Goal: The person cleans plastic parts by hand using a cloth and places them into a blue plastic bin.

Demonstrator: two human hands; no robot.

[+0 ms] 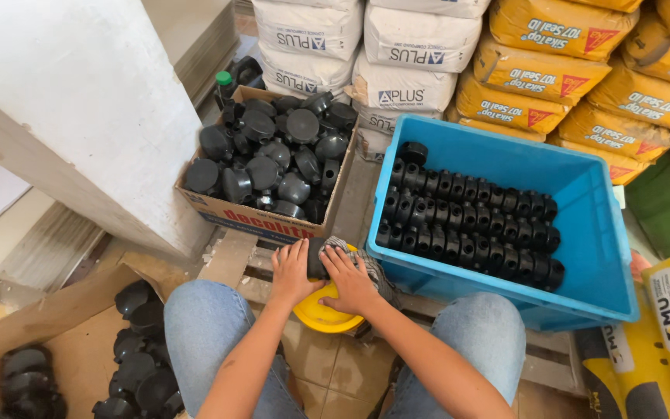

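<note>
Two knees in blue jeans sit lowest in the view, and between them both hands meet over a yellow bowl (321, 316). Left hand (294, 273) and right hand (348, 281) are pressed from both sides around one black plastic cap (317, 257) wrapped partly in a checked cloth (366, 264), so most of this cap is hidden. One blue crate (599, 256) holds three neat rows of black caps (467, 225); exact number is hard to count. One cardboard box (253, 219) holds loose caps in a heap. More caps on the floor (137, 365) are cut off by the edge
</note>
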